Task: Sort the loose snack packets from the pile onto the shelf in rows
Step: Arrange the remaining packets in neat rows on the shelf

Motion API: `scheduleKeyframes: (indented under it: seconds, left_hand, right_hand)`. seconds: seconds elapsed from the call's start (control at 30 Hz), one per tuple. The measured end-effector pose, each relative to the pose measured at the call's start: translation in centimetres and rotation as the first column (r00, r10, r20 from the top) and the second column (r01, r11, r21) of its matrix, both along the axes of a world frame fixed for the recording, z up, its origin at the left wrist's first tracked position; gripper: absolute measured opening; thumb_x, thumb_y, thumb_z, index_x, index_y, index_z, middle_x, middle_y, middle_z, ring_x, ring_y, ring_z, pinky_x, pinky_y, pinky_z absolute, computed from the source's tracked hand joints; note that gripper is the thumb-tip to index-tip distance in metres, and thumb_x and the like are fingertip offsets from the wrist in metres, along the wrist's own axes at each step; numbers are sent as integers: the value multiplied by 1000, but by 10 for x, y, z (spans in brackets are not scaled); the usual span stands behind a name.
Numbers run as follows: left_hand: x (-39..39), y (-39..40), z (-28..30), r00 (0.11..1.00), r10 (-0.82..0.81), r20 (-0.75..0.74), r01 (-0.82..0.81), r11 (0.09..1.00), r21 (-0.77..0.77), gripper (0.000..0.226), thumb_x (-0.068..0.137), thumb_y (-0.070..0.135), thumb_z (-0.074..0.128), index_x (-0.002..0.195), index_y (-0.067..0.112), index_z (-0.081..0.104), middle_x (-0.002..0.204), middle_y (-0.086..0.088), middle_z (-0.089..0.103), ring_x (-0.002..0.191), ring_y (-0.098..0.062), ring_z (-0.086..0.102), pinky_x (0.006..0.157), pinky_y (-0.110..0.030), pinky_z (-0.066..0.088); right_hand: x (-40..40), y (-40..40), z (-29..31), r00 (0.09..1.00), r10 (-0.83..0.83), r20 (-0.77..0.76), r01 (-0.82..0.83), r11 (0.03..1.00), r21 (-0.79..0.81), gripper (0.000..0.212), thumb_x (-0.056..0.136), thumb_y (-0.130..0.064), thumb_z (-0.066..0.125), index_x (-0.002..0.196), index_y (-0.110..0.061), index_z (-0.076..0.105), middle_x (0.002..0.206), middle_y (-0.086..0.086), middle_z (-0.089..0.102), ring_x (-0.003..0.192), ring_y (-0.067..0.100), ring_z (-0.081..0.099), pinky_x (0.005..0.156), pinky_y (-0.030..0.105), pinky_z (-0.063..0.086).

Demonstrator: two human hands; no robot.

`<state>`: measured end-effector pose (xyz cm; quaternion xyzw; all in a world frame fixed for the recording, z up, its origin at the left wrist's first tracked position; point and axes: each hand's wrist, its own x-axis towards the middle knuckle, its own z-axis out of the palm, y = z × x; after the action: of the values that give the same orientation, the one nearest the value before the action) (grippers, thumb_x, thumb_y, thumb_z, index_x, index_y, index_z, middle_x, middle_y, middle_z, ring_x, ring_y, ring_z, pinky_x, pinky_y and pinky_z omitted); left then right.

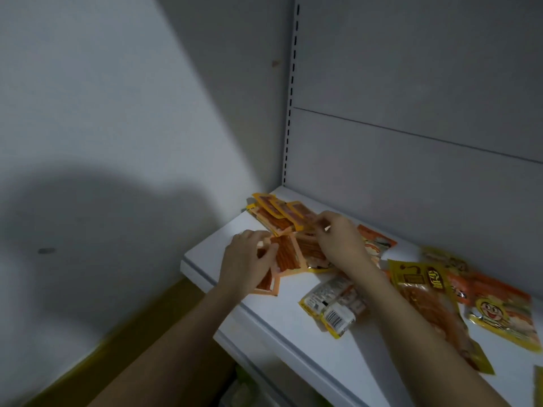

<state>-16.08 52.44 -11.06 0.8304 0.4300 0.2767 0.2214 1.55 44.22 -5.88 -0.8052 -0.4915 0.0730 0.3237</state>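
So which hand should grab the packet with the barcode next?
The right hand, probably. The barcode packet lies just beside its forearm, while the left hand grips an orange packet further away.

The shelf [293, 342] looks like smooth white-painted metal with a faint sheen, and the slotted upright [291, 92] behind it has the same painted finish. The back panel [411, 69] is matt grey. The snack packets [423, 295] are glossy plastic film, crinkled, catching light. 1 packet [332, 306] shows a clear, shiny window. The wall [102, 98] looks matt and plain.
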Motion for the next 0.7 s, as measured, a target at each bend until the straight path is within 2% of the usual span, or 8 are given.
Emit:
scheduleKeyframes:
  seconds: [0.1,0.2,0.3,0.37,0.43,0.53,0.6,0.7]
  left_hand:
    - [15,24,16,966,153,209,-113,975,-194,33,98,36,60,125,17,63,119,-3,62,108,-21,57,85,-32,43]
    - [31,48,27,979,171,113,-138,958,-253,45,97,45,57,127,13,62,118,-9,67,106,-27,61,89,-37,48]
    - [42,57,28,990,140,3,-134,957,-259,65,78,61,48,119,15,68,115,-10,69,110,-30,62,94,-43,50]
    - [47,64,22,991,130,-13,-129,955,-268,75,69,64,50,126,17,66,122,-9,66,113,-30,60,95,-45,50]
    - [51,69,22,996,85,1,-82,955,-286,69,67,58,57,121,17,67,114,-3,63,109,-27,58,94,-43,50]
    - [54,66,26,992,-44,122,80,950,-303,42,78,26,81,117,17,68,99,5,52,103,-20,52,89,-29,43]
    - [57,64,22,985,-101,139,134,958,-253,42,84,10,78,125,14,67,101,5,49,106,-17,50,89,-22,36]
    - [64,54,19,979,-151,135,180,954,-240,48,86,4,74,131,16,63,119,-2,48,111,-16,52,93,-17,38]
  right_hand:
    - [7,22,-3,999,26,25,-26,1000,5,20,94,-20,53,109,-14,65,106,10,64,95,28,60,71,33,45]
    - [12,44,-1,992,93,83,-83,990,-109,41,94,-39,56,129,-18,56,128,12,52,119,33,48,95,43,46]
    - [17,53,-3,988,130,77,-99,942,-321,65,91,-53,58,147,-26,37,143,11,40,131,36,37,105,49,40]
    - [20,56,-9,986,147,72,-111,922,-371,67,90,-54,59,148,-29,35,139,11,44,128,38,40,103,49,42]
    - [22,55,-12,986,128,107,-86,939,-332,57,91,-46,59,143,-30,43,129,11,52,120,37,48,96,46,46]
    - [23,50,-9,993,17,116,1,988,-155,31,93,-27,55,123,-20,59,111,11,64,100,33,60,74,36,48]
    - [24,42,-5,988,-64,140,73,996,-56,19,94,-20,51,108,-13,63,97,13,68,88,34,62,63,33,40]
    - [25,24,-3,979,-162,124,152,985,83,19,95,-17,51,103,-12,67,92,16,69,86,36,62,63,35,42]
